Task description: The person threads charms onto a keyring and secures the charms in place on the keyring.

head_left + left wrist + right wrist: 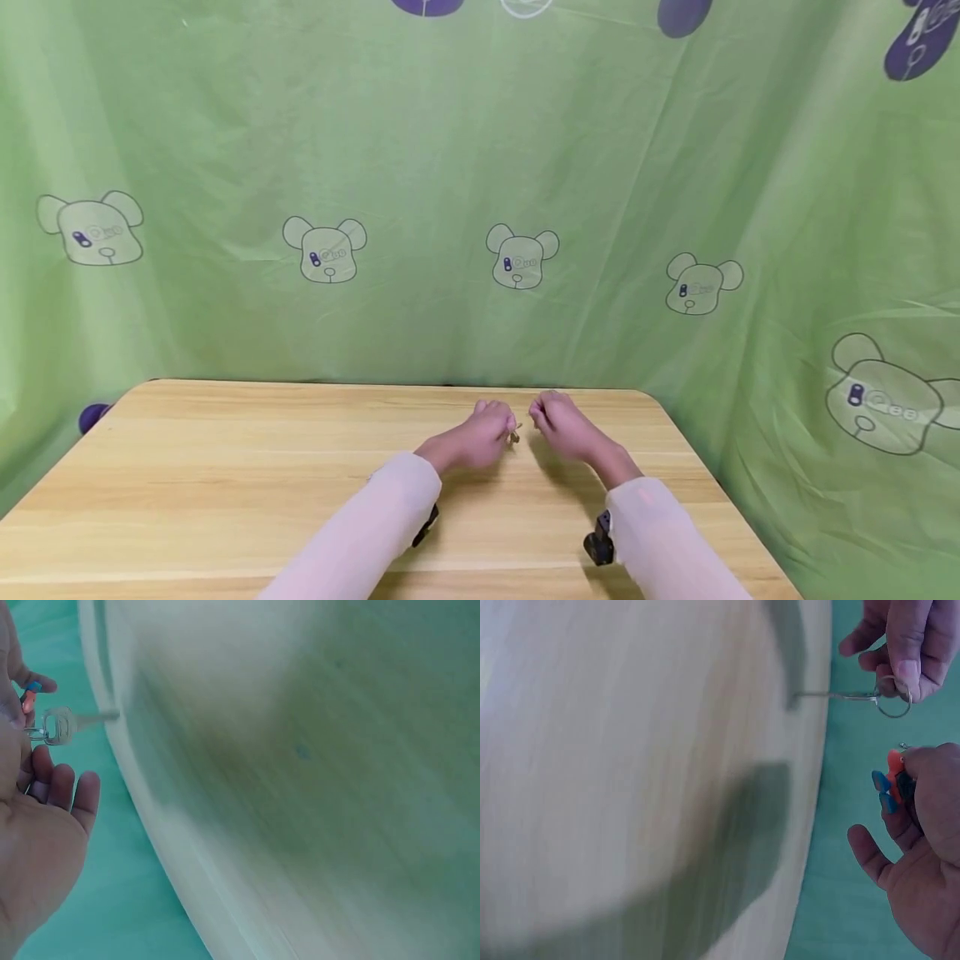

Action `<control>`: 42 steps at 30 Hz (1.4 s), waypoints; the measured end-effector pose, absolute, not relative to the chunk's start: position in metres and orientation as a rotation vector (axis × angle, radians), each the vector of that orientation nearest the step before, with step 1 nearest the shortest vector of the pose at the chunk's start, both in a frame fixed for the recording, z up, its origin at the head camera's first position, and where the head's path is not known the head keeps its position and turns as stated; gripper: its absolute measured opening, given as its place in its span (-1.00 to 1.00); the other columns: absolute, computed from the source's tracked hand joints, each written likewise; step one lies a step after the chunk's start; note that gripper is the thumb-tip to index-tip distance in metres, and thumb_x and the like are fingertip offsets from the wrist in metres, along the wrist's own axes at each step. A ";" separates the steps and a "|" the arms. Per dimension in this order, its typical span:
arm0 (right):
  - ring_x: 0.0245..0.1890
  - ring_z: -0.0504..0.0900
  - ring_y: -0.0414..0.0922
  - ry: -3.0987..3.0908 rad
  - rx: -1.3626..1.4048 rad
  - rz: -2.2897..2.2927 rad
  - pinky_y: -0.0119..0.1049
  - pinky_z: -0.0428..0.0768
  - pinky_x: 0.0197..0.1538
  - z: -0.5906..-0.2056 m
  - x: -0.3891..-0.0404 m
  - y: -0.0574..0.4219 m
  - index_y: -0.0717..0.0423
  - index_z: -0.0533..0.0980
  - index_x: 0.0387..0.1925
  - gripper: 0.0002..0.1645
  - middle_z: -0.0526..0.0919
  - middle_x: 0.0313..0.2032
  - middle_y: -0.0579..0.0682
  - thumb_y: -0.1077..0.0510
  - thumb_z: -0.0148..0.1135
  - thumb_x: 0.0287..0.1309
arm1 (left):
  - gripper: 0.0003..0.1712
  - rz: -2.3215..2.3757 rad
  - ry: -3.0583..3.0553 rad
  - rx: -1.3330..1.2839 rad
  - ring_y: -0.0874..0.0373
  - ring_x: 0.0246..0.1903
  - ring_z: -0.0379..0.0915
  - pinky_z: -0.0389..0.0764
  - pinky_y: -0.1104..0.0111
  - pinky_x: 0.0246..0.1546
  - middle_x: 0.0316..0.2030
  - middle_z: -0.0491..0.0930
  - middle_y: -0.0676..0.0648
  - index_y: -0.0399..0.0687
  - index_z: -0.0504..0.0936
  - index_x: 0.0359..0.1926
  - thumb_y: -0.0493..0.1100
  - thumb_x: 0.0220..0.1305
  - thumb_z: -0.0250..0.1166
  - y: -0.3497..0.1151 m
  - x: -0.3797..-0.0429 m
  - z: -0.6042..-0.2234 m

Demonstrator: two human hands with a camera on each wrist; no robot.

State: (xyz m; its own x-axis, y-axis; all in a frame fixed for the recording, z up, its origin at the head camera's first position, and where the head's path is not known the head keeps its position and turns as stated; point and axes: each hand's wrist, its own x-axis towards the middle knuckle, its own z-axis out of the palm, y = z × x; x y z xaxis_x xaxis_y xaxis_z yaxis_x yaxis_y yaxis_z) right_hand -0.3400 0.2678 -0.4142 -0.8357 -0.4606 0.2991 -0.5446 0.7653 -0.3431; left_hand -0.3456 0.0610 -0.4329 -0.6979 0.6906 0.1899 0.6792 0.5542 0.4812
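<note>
My left hand (483, 435) pinches a split key ring (894, 715) between thumb and finger. A metal key (60, 725) hangs from the ring, its blade pointing away from the palm. Across a small gap, my right hand (567, 427) holds a small orange and blue charm (895, 766) with a dark part beside it. A bit of metal shows at the charm's top, near the thumb. In the right wrist view the ring and the charm are apart. Both hands are above the far part of the table, and in the head view the fingers largely hide the charm.
A light wood-grain table (225, 483) lies under the forearms, its far edge just beyond the hands. Green cloth (420, 183) printed with bear heads hangs behind it and at the sides. A black wrist camera (600, 542) is strapped at the right sleeve.
</note>
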 end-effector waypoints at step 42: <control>-0.38 0.48 -0.16 -2.243 1.002 1.424 -0.38 0.52 -0.32 -0.344 -0.269 0.162 0.25 0.40 -0.22 -0.89 0.45 -0.37 0.04 0.33 -0.02 0.53 | -0.91 1.076 3.129 1.765 0.12 -0.24 0.14 0.26 0.34 -0.18 -0.33 0.31 0.05 -0.08 0.31 -0.26 -0.35 0.30 0.01 -0.032 -0.284 -0.368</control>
